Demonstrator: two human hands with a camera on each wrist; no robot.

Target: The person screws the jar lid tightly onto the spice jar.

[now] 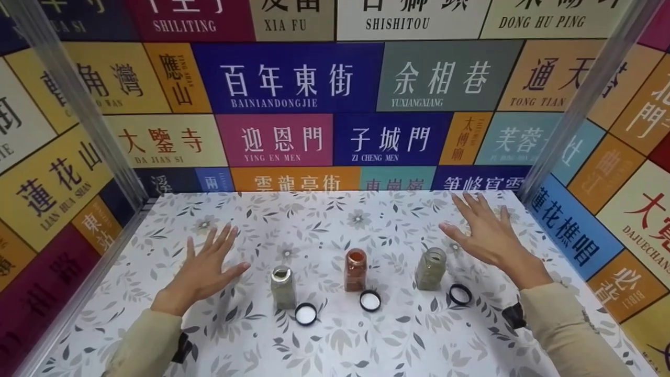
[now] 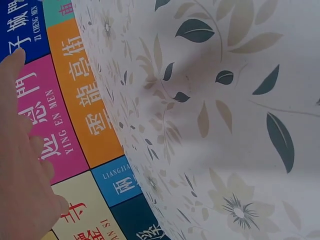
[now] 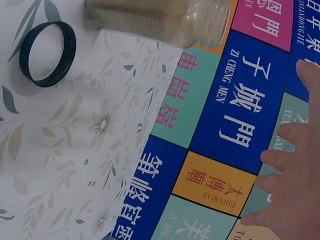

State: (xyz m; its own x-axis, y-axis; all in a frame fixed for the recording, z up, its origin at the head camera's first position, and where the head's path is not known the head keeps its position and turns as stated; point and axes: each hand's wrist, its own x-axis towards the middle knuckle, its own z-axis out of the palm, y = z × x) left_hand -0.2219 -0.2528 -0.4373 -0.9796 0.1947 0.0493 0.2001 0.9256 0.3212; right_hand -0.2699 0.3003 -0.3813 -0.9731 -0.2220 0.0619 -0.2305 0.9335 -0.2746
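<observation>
Three uncapped glass jars stand in a row: a pale greenish jar (image 1: pixel 283 294) on the left, an orange-red jar (image 1: pixel 355 277) in the middle, and another pale greenish jar (image 1: pixel 429 273) on the right. My left hand (image 1: pixel 204 272), fingers spread and holding nothing, is left of the row. Beyond the right jar, to its right, my right hand (image 1: pixel 489 235) is also spread and holds nothing. In the right wrist view, that jar (image 3: pixel 150 20) and a black ring (image 3: pixel 69 52) lie to the left of my hand (image 3: pixel 295 165).
Two black-rimmed lids with white insides, a left lid (image 1: pixel 305 314) and a middle lid (image 1: pixel 370 300), lie in front of their jars. A floral cloth (image 1: pixel 345 345) covers the table. Printed sign panels (image 1: pixel 288 78) and clear corner posts (image 1: pixel 581 99) bound the back and sides.
</observation>
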